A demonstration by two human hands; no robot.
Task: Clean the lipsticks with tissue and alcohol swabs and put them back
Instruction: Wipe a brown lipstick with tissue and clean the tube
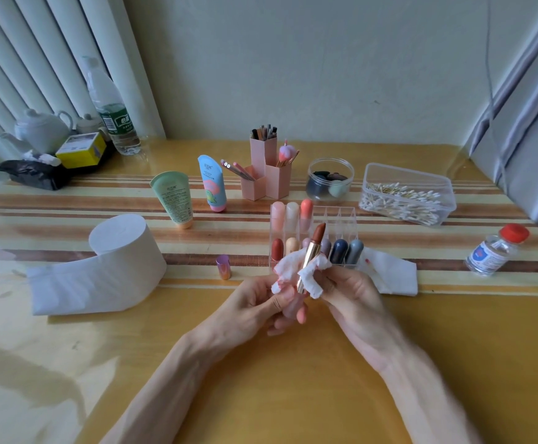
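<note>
An open lipstick [313,251] with a brown-red bullet and gold tube stands tilted between both hands, above the table's middle. My left hand [261,302] grips its base. My right hand [351,293] pinches a crumpled white tissue [296,267], stained red, against the tube. Its purple cap [223,266] stands on the table to the left. Behind the hands, a clear organiser [341,219] holds several capped lipsticks [277,249]. A tissue roll [123,248] sits at the left, a swab box [407,195] at the back right, and an alcohol bottle [492,251] with a red cap at the right.
A used folded tissue [392,274] lies right of the organiser. Two cosmetic tubes [173,200], a pink brush holder [266,174] and a sponge jar [330,181] stand behind. A teapot, water bottle [112,113] and yellow box crowd the far left corner.
</note>
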